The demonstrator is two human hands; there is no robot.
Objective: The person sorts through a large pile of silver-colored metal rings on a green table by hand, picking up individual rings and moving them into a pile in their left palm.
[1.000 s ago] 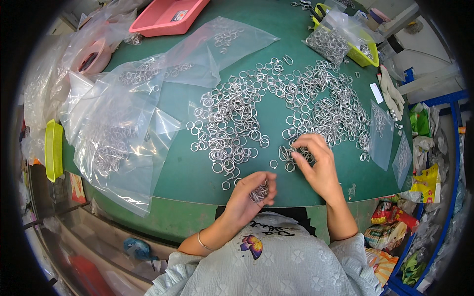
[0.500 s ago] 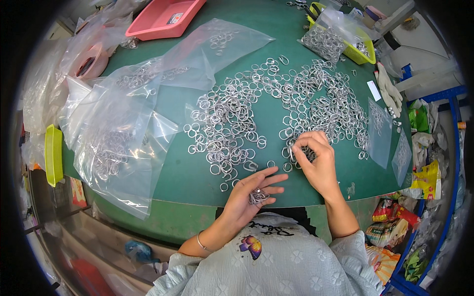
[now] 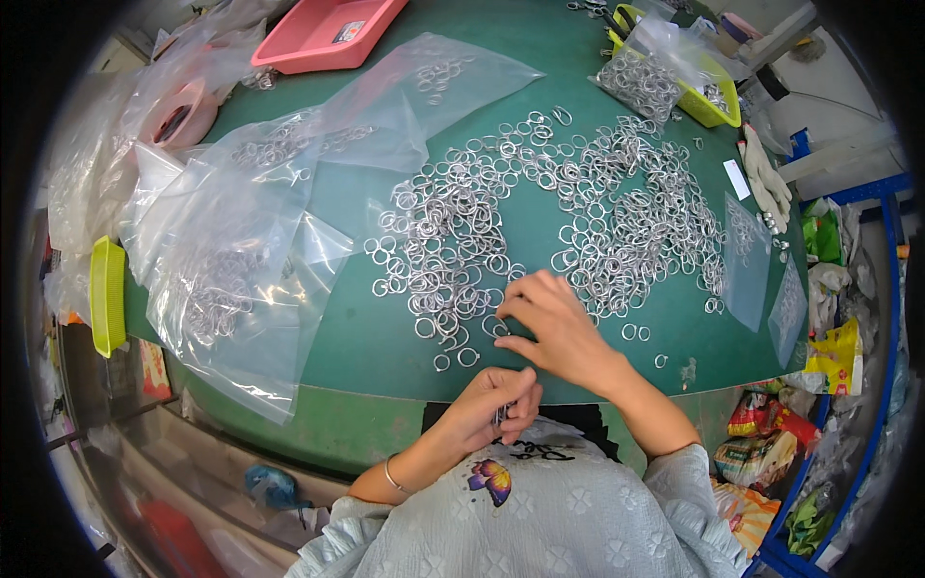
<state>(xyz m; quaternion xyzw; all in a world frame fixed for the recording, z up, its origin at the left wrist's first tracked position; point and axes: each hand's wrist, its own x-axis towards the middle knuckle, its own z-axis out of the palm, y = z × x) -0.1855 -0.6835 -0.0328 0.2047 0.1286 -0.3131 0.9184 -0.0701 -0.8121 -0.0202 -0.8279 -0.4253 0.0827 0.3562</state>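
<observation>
My left hand (image 3: 496, 409) is closing its grip around a small bunch of metal rings (image 3: 503, 414) at the near edge of the green tabletop (image 3: 385, 337). My right hand (image 3: 554, 328) is pinching rings from the ring pile (image 3: 540, 222) just beyond that edge.

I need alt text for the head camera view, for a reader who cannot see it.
A person's right hand picks among many loose metal rings spread on a round green table, while the left hand, closed at the table's near edge, holds a few rings. Clear plastic bags of rings lie to the left, with a pink tray and a yellow basket at the far side.
</observation>
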